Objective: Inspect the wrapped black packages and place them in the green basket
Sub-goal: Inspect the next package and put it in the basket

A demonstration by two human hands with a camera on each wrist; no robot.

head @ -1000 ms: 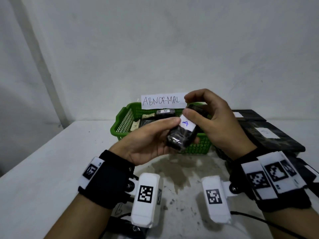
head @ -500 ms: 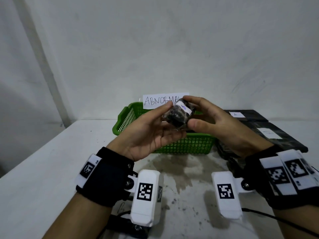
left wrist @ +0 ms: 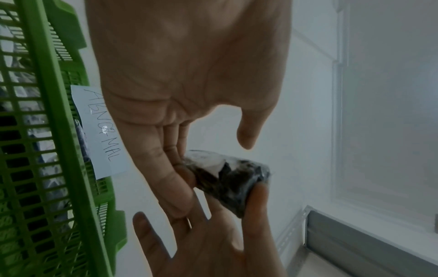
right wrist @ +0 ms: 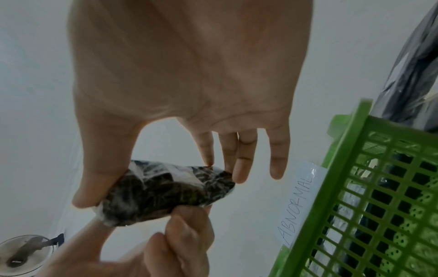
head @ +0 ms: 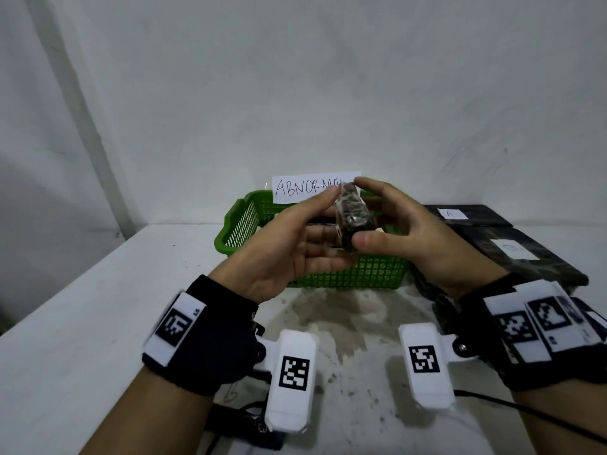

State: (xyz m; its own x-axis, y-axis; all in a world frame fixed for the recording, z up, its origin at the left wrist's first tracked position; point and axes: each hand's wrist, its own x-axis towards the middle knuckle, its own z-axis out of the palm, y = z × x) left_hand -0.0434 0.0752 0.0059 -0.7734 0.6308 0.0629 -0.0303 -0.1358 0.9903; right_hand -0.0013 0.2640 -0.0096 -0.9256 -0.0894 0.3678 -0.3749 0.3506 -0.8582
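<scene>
A small black package (head: 353,218) wrapped in clear film is held in the air above the green basket's (head: 361,274) front wall. It stands on end. My right hand (head: 371,215) pinches it, thumb at the lower end and forefinger at the top. My left hand (head: 328,218) holds its left side. In the left wrist view, the left fingertips (left wrist: 177,161) press one end of the package (left wrist: 227,180). In the right wrist view, the left fingers (right wrist: 184,223) curl under the package (right wrist: 166,193). Other wrapped packages lie in the basket, mostly hidden by my hands.
A paper label reading ABNORMAL (head: 302,188) is fixed to the basket's far rim. Flat black wrapped packages (head: 525,257) with white labels are stacked at the right on the white table (head: 98,307). A black cable (head: 525,412) runs along the near right.
Both hands have lifted the package and turned it on end. Its white label marked A no longer faces the head camera.
</scene>
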